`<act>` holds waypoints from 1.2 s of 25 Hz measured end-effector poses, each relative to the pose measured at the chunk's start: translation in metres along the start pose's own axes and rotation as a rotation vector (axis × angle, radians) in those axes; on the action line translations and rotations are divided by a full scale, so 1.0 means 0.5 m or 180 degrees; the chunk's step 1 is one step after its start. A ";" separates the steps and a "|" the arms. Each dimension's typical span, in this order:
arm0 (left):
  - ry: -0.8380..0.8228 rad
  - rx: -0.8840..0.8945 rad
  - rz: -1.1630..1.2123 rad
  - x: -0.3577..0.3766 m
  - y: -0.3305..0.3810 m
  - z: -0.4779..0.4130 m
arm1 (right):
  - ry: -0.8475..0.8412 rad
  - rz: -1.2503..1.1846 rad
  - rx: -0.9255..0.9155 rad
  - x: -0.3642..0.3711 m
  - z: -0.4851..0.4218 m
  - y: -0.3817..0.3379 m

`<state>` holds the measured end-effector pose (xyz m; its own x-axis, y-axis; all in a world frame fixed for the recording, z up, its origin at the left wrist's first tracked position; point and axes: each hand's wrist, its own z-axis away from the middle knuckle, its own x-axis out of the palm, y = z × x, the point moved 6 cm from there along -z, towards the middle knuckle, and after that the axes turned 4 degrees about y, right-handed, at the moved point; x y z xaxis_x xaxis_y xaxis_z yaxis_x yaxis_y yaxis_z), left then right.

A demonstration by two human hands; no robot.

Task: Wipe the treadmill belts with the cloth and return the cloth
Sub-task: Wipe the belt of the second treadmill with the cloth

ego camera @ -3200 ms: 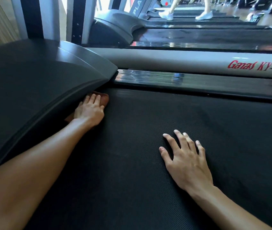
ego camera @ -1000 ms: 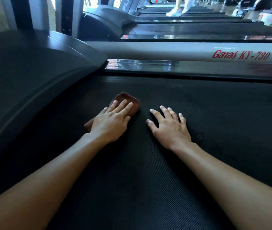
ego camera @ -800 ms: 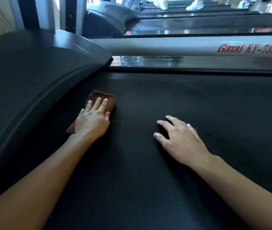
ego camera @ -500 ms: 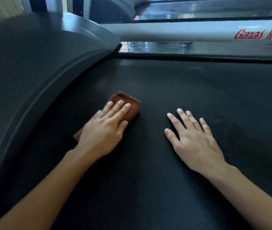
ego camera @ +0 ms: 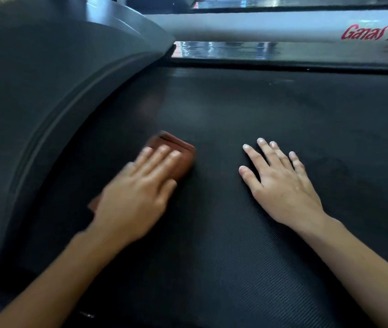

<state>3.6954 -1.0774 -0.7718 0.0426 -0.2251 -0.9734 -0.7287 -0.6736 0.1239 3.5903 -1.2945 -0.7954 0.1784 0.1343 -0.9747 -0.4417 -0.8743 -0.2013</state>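
Hands both flat on black textured treadmill belt (ego camera: 235,256). Left hand (ego camera: 136,197), motion-blurred, presses folded reddish-brown cloth (ego camera: 176,150) onto belt with straight fingers, near curved dark grey motor cover (ego camera: 34,91). Right hand (ego camera: 280,183) rests palm-down beside cloth, fingers spread, holding nothing. White side rail with red lettering (ego camera: 283,27) beyond belt's far edge.

We look down on a black treadmill belt (ego camera: 247,102) that fills most of the frame, its fine ribbed texture clearest at the lower middle. A folded reddish-brown cloth (ego camera: 181,152) lies flat on it left of centre. Our left hand (ego camera: 136,195) presses on the cloth with straight fingers, and both are blurred. Right of centre, our right hand (ego camera: 280,185) rests palm-down directly on the belt, fingers spread, apart from the cloth.
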 end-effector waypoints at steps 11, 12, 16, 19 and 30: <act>-0.0005 0.0064 0.0018 -0.012 0.031 0.072 | 0.0025 -0.0109 -0.0032 -0.002 0.000 0.000; -0.0017 -0.0307 0.0015 -0.017 -0.016 0.057 | 0.0029 -0.0125 -0.0037 -0.002 0.000 0.000; 0.0054 0.0001 -0.0256 -0.013 0.056 0.060 | 0.0023 -0.0192 -0.0068 0.007 -0.004 0.006; -0.0002 0.0981 0.0171 -0.005 0.178 0.089 | 0.0253 -0.0972 -0.0045 -0.025 -0.015 0.000; -0.0191 -0.0694 0.0601 0.022 -0.110 0.028 | -0.0887 -0.0433 -0.2474 -0.052 0.135 -0.193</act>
<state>3.7265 -1.0331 -0.7918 -0.1251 -0.3231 -0.9381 -0.5556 -0.7605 0.3360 3.5689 -1.1822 -0.7571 -0.0826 0.2830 -0.9556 0.3185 -0.9011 -0.2944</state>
